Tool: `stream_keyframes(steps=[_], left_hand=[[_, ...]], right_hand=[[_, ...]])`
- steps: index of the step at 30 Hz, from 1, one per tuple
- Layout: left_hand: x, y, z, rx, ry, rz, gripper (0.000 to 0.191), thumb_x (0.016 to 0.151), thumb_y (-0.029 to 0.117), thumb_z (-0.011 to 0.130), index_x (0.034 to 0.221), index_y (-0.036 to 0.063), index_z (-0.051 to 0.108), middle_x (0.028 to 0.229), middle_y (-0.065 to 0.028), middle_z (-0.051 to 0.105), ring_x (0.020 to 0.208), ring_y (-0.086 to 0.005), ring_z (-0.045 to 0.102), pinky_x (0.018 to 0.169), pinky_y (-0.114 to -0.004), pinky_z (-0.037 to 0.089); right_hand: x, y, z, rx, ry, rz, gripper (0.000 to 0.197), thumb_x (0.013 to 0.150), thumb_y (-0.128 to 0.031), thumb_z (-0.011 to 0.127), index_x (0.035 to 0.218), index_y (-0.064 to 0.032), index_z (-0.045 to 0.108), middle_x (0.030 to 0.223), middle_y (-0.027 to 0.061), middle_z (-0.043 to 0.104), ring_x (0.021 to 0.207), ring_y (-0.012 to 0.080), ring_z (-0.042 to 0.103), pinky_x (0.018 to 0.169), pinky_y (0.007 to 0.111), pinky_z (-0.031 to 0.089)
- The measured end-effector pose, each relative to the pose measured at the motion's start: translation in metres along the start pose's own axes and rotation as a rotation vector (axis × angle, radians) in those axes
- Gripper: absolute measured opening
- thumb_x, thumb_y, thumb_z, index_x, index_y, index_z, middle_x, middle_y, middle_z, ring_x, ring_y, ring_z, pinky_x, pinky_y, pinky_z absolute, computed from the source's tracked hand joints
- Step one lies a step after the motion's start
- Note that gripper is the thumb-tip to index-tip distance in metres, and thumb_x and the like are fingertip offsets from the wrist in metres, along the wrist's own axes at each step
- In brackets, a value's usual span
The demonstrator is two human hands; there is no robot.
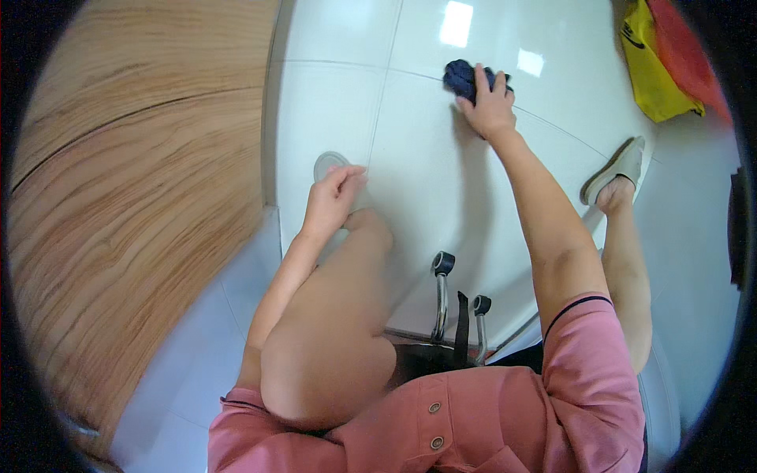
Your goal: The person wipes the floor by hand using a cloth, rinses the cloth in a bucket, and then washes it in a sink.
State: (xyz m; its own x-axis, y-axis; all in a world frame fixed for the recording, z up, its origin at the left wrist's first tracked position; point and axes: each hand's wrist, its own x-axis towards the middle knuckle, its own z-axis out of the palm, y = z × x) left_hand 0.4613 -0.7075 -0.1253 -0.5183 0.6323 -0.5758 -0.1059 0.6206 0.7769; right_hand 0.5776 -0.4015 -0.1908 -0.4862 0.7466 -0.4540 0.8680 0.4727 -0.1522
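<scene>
A crumpled dark blue cloth [459, 78] lies on the glossy white tile floor [426, 154]. My right hand [492, 111] rests on it, arm stretched forward, fingers spread over the fabric and thumb at its near side. Nothing shows in my left hand [334, 195], which hangs beside my bent left knee [369, 227] with its fingers loosely curled. Just beyond that hand is a rounded pale grey shape [329, 162], probably a shoe toe; the rest is hidden.
Wood-grain panels [148, 136] line the left side. At the upper right hang or stand a yellow bag [653, 68] and a red bag [689, 53]. My right foot wears a pale slip-on shoe [621, 165]. Two chrome tubes with black ends [442, 295] project between my legs.
</scene>
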Motion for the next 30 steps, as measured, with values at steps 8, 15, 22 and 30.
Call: stream_keyframes(steps=[8,15,22,30], left_hand=[[0.024,0.009,-0.005,-0.115,-0.063,-0.092,0.023,0.097,0.005,0.052,0.117,-0.0016,0.062,0.102,-0.0081,0.068,0.095,-0.0143,0.064,0.087,-0.028,0.051],[0.017,0.02,-0.011,-0.061,-0.021,-0.15,0.022,0.097,0.003,0.052,0.115,-0.0026,0.061,0.104,-0.0088,0.067,0.097,-0.0146,0.064,0.09,-0.028,0.051],[0.016,0.051,-0.008,0.048,-0.041,-0.112,0.021,0.097,0.004,0.052,0.113,-0.0037,0.062,0.107,-0.011,0.068,0.096,-0.0154,0.066,0.087,-0.029,0.052],[0.021,0.056,-0.001,0.077,-0.019,-0.063,0.02,0.097,0.005,0.053,0.112,-0.0041,0.062,0.104,-0.0097,0.069,0.095,-0.0147,0.065,0.087,-0.028,0.051]], right_hand=[[0.033,-0.034,0.052,0.087,0.233,0.306,0.069,0.088,-0.032,0.063,0.146,-0.0149,0.028,0.146,0.0217,0.027,0.128,0.045,0.032,0.093,0.065,0.037],[0.059,-0.108,0.046,0.224,0.239,0.137,0.065,0.086,-0.031,0.061,0.143,-0.0128,0.036,0.147,0.0204,0.031,0.132,0.0442,0.03,0.098,0.064,0.03],[0.045,-0.159,0.054,0.062,0.079,-0.528,0.054,0.082,-0.028,0.062,0.135,-0.0212,0.048,0.142,0.0075,0.042,0.129,0.0328,0.039,0.097,0.057,0.035],[0.059,-0.039,0.031,-0.039,-0.101,-1.041,0.036,0.073,-0.02,0.065,0.108,-0.0271,0.069,0.133,0.0034,0.05,0.128,0.0286,0.041,0.1,0.052,0.033]])
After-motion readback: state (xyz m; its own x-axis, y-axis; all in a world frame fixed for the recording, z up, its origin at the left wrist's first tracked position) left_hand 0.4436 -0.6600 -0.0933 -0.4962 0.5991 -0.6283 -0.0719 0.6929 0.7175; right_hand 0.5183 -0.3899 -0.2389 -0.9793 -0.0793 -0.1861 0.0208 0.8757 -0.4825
